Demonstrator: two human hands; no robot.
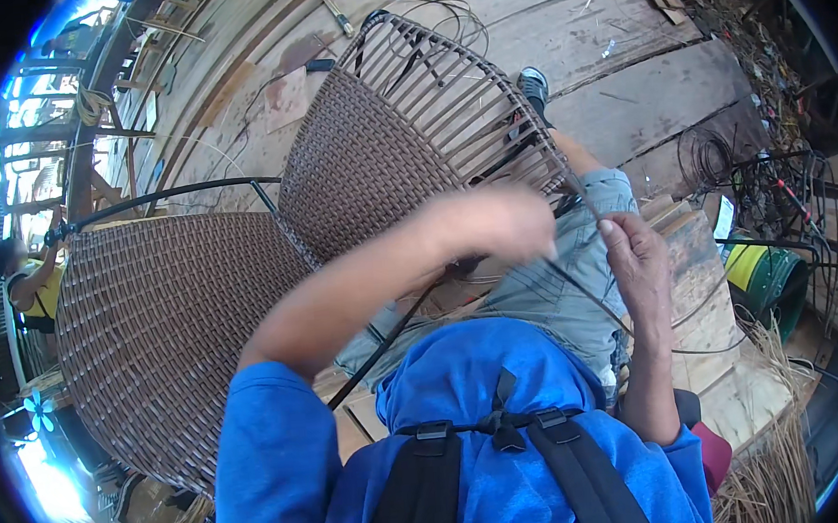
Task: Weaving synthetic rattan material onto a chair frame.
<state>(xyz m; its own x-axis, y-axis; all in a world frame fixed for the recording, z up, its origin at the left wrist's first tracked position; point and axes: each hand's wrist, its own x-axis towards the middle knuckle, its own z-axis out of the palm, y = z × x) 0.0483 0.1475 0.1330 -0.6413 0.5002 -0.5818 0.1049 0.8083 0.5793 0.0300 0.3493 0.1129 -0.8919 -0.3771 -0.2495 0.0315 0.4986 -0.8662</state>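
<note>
A brown woven wicker chair lies tilted across my lap, its wide woven panel spreading to the left. On its far right part, bare slats run side by side between the woven area and the rim. My right hand pinches a thin brown weaving strand beside the chair's right corner. My left hand is over the near edge of the seat, smeared by motion, so its fingers cannot be made out. A dark strand runs below it, slanting down to the right.
Wooden planks form the floor ahead. A yellow and green bucket stands at the right, near coiled dark strands and a tangle of wire. Dry fibres lie at lower right. Another person in a yellow top is at far left.
</note>
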